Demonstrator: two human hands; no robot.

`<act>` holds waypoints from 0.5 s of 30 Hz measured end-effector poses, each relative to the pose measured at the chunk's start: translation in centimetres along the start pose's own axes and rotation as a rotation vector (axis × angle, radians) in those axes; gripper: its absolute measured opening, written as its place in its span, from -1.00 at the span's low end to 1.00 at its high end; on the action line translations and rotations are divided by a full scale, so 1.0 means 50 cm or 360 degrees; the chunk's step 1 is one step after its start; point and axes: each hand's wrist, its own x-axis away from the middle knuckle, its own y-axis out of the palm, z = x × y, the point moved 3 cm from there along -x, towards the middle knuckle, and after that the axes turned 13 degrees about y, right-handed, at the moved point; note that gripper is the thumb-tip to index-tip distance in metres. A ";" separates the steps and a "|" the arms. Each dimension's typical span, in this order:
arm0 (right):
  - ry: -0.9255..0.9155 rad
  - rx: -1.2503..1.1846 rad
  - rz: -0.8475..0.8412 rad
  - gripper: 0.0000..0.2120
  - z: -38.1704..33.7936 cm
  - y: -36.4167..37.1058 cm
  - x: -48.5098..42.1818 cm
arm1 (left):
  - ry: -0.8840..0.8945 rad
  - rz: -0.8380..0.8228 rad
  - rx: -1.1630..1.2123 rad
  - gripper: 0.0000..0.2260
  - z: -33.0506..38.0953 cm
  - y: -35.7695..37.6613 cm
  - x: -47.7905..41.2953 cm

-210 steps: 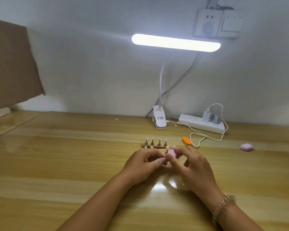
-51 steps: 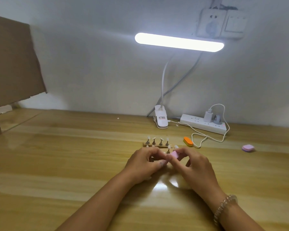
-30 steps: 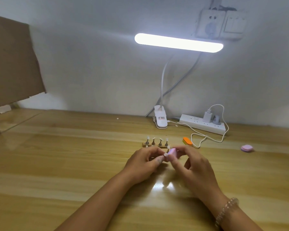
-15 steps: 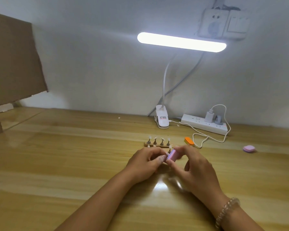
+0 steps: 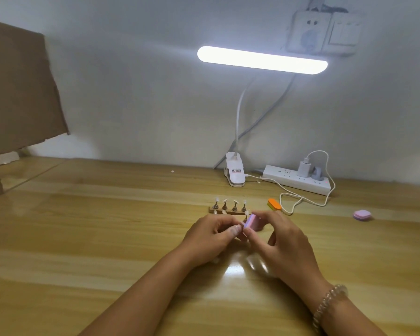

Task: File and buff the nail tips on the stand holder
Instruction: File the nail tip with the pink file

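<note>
Two hands meet just in front of the stand (image 5: 228, 211): right hand (image 5: 286, 241) pinches the buffer (image 5: 251, 221), left hand (image 5: 209, 238) pinches what's probably a tip (image 5: 241, 226), too tiny to tell. Looks like mid-buffing; next needs short light strokes. Front-row tips (image 5: 247, 212) are mostly hidden behind fingers.

Both forearms (image 5: 141, 294) were bare, and a bracelet (image 5: 329, 304) of pale, translucent round beads circled the right wrist, well behind the fingers (image 5: 264, 215) of the right hand (image 5: 286, 241).
</note>
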 end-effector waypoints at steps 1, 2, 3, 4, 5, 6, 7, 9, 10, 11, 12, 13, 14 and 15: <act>-0.0041 0.0027 -0.0031 -0.73 -0.002 0.003 0.004 | 0.0010 0.0003 -0.0021 -0.81 0.000 -0.001 0.000; -0.0078 0.0031 -0.0066 -0.74 -0.004 0.005 0.008 | 0.0019 0.0011 -0.0040 -0.81 0.000 -0.002 0.000; -0.0080 0.0006 -0.0085 -0.74 -0.006 0.005 0.009 | 0.0026 0.0017 -0.0046 -0.82 0.001 -0.002 -0.001; -0.0052 -0.0034 -0.0073 -0.74 -0.004 0.003 0.006 | 0.0027 0.0022 -0.0038 -0.82 0.001 -0.002 -0.001; -0.0011 -0.0059 -0.0040 -0.73 -0.001 0.001 0.001 | 0.0023 0.0021 -0.0024 -0.83 0.002 -0.001 -0.001; 0.0018 -0.0055 -0.0006 -0.72 0.001 -0.001 -0.002 | 0.0016 0.0015 -0.0013 -0.84 0.003 0.001 -0.001; 0.0013 -0.0028 0.0002 -0.71 0.001 -0.001 -0.002 | 0.0010 0.0014 -0.0012 -0.84 0.003 0.001 -0.001; -0.0073 0.0009 -0.0049 -0.70 -0.004 0.004 0.006 | 0.0009 0.0028 -0.0029 -0.82 0.001 0.001 0.000; -0.0105 -0.0006 -0.0079 -0.70 -0.008 0.005 0.010 | 0.0009 0.0038 -0.0034 -0.81 0.001 0.000 0.000; -0.0102 -0.0036 -0.0088 -0.70 -0.009 0.005 0.010 | 0.0002 0.0050 -0.0030 -0.81 0.000 0.000 -0.001; -0.0068 -0.0062 -0.0065 -0.71 -0.007 0.003 0.007 | -0.0010 0.0058 -0.0019 -0.82 0.000 -0.001 -0.002; -0.0019 -0.0065 -0.0026 -0.71 -0.004 0.001 0.002 | -0.0019 0.0059 -0.0012 -0.83 0.000 0.000 -0.002; 0.0018 -0.0042 0.0007 -0.71 0.000 -0.002 -0.001 | -0.0015 0.0058 -0.0015 -0.83 0.000 0.000 -0.003; 0.0017 -0.0004 0.0012 -0.71 0.000 -0.002 0.000 | -0.0007 0.0060 -0.0023 -0.82 0.000 0.000 -0.002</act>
